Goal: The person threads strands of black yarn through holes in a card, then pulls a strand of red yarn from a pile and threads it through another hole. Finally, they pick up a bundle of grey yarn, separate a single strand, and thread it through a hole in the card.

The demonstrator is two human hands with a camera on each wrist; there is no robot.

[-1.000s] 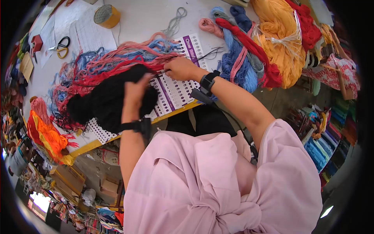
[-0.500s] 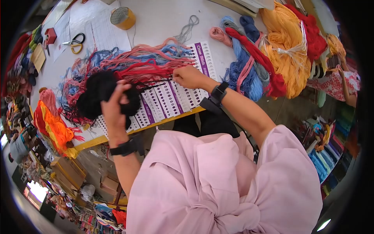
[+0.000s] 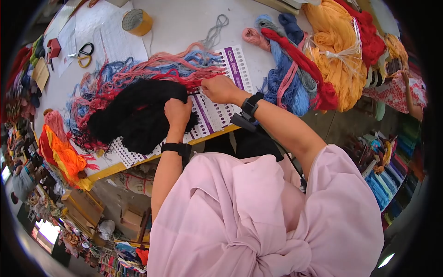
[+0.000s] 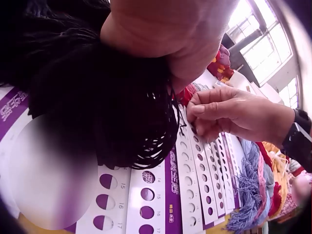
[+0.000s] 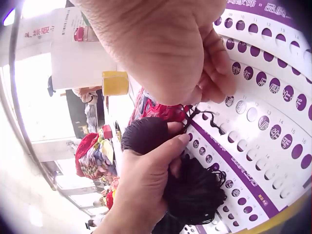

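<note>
Near the front edge of the worktop (image 3: 189, 23), the left hand (image 3: 178, 113) grips the black yarn hank (image 3: 134, 115), which partly hides the perforated cards (image 3: 205, 115); whether the curled right hand (image 3: 219, 89) pinches the black strand (image 5: 211, 117) cannot be determined, contact being obscured.

You are working in what looks like a yarn workshop: black yarn (image 3: 138, 117) and coloured skeins (image 3: 327, 23) are filling your desk (image 3: 184, 21) alongside punched cards (image 3: 233, 67), paper sheets (image 3: 115, 39) and scissors (image 3: 82, 54), cardboard boxes (image 3: 83, 207) are standing lower down, and bright stacked bundles (image 3: 390, 177) are crowding the room around you.
</note>
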